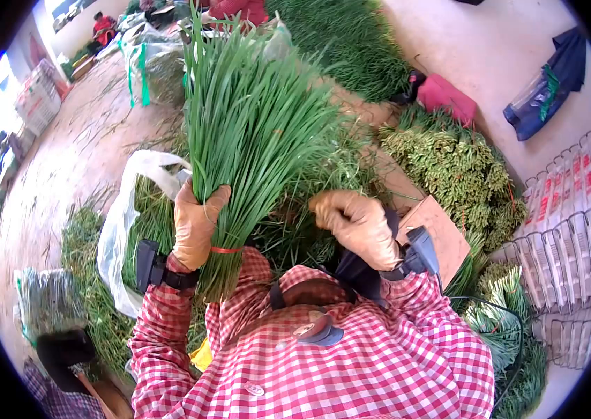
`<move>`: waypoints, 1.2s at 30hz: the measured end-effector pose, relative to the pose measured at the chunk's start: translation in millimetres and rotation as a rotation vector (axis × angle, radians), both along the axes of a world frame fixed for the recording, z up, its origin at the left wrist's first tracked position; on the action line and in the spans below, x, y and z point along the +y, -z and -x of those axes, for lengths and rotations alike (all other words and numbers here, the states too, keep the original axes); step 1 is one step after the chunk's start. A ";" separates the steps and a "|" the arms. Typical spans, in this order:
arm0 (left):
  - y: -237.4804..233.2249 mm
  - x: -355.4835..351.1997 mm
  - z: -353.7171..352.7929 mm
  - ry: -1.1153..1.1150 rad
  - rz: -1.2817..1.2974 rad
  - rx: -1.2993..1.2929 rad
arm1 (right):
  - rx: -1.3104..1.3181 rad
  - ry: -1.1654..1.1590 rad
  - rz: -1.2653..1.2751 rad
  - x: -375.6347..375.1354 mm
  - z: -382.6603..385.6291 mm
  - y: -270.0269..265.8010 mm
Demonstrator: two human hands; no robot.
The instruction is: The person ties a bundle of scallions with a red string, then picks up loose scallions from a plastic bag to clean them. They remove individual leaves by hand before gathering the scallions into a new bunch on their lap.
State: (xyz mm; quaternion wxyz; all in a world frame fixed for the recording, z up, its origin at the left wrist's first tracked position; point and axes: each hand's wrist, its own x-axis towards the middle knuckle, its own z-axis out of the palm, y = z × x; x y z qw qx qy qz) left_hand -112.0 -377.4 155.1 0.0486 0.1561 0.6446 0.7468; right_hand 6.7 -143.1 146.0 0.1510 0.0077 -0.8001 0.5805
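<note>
A large bunch of long green stalks (247, 133) fans out upward in front of my chest, tied low down with a red band (226, 250). My left hand (196, 222), in a tan glove, is wrapped round its left side just above the band. To the right of the bunch, my right hand (357, 227), also gloved, is held apart from it with the fingers curled in; whatever they hold, if anything, is too small to make out. Loose green stalks (295, 227) lie below and between my hands.
A white plastic bag (115, 241) of greens stands at the left. Tied bundles (456, 181) are stacked at the right, near white-and-red crates (567, 223) and a wooden board (435, 237). A green pile (344, 42) lies ahead. People (103, 29) sit at the far left.
</note>
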 end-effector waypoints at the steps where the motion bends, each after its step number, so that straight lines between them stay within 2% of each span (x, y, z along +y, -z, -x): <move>1: -2.9 5.8 -1.7 -0.001 0.028 0.012 | 0.168 0.086 0.052 -2.7 5.5 -12.3; 3: 0.1 13.3 -1.4 -0.007 0.119 0.080 | 0.173 0.280 -0.412 3.2 2.8 -64.5; 6: 1.7 21.9 -5.4 0.031 0.195 0.106 | 0.114 0.209 -1.031 16.5 27.3 -72.6; 7: 2.5 21.0 -8.6 0.048 0.219 0.098 | 0.297 0.182 -1.016 26.9 43.0 -53.2; 9: 5.9 15.5 -8.1 0.099 0.240 0.081 | 0.239 0.299 -1.275 53.3 48.5 -32.9; 11: 7.5 4.3 -13.6 0.116 0.211 0.035 | 0.647 0.268 -0.101 107.9 82.2 17.0; 13: 3.0 -1.8 -19.4 0.104 0.167 -0.048 | 0.392 0.865 -0.951 125.9 53.6 -26.0; 15: 7.8 -9.2 -15.2 0.067 0.190 -0.025 | 0.307 0.635 -0.200 127.1 36.6 -52.2; 17: 9.0 -14.3 -12.9 0.043 0.229 -0.017 | 0.227 0.562 0.165 113.2 9.5 -72.5; 18: 11.1 -15.7 -11.9 0.028 0.228 -0.003 | 0.269 0.502 0.191 99.0 -3.3 -73.5; 19: 12.6 -16.4 -9.2 0.010 0.225 0.016 | 0.352 0.239 0.247 92.6 -11.4 -44.9; 20: 15.6 -13.5 -6.8 -0.020 0.216 0.046 | -0.006 -0.040 0.189 83.4 -15.4 -33.4; 21: 7.2 -5.4 -7.0 -0.078 0.299 0.068 | -0.348 -0.329 0.017 74.1 -19.6 -21.7; 22: 8.1 3.8 -2.9 -0.100 0.290 0.044 | -0.481 -0.376 -0.365 41.8 -11.2 -15.7; 23: 11.9 14.6 2.1 -0.117 0.280 0.022 | -0.670 -0.433 -0.247 27.3 -7.4 22.6; 24: 16.0 29.1 5.2 -0.086 0.119 -0.001 | -0.682 -0.463 -0.105 17.2 0.5 62.4; 25: 18.0 45.8 6.6 -0.049 -0.048 -0.021 | -0.477 -0.564 0.462 2.9 8.7 88.1; 26: 15.5 61.7 4.6 0.013 -0.170 -0.081 | -0.363 -0.464 0.496 -14.4 18.2 102.1; 27: 13.1 79.0 1.3 0.081 -0.292 -0.140 | -0.198 -0.457 0.478 -35.9 31.4 86.2; 28: 19.1 99.3 0.6 0.092 -0.258 -0.131 | -0.142 -0.345 0.555 -40.9 38.5 98.6; 29: 5.4 111.6 -8.6 0.196 -0.217 -0.040 | -0.080 -0.226 0.636 -37.0 43.1 113.6; 31: -1.6 111.3 -17.5 0.229 -0.122 -0.094 | -0.167 -0.250 0.731 -7.8 41.5 112.8; 32: -9.2 104.4 -11.9 0.376 -0.108 -0.129 | -0.217 -0.258 0.779 6.7 37.3 110.6; 33: -17.5 92.9 -5.8 0.524 -0.090 -0.169 | -0.241 -0.293 0.925 6.3 25.1 78.8; 35: -41.2 69.7 -3.2 0.586 0.128 -0.051 | -0.208 -0.558 1.059 23.5 20.8 67.4; 36: -41.5 56.6 5.5 0.617 0.225 -0.063 | -0.190 -0.598 1.087 30.5 19.8 73.6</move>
